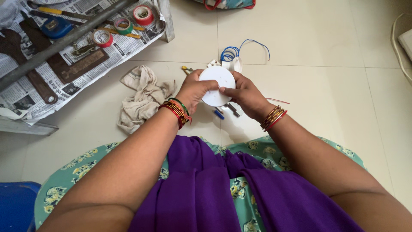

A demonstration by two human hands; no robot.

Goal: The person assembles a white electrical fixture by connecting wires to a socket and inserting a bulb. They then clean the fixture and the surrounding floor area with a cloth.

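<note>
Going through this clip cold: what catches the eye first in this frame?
First, the white round disc at centre, held between the left hand and right hand above the tiled floor. Next, the coiled blue wire just beyond it, and the crumpled beige cloth to its left. At upper left, tape rolls lie on newspaper.

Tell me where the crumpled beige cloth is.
In the head view, the crumpled beige cloth lies on the tiled floor, just left of the left hand, right of the newspaper.
</note>
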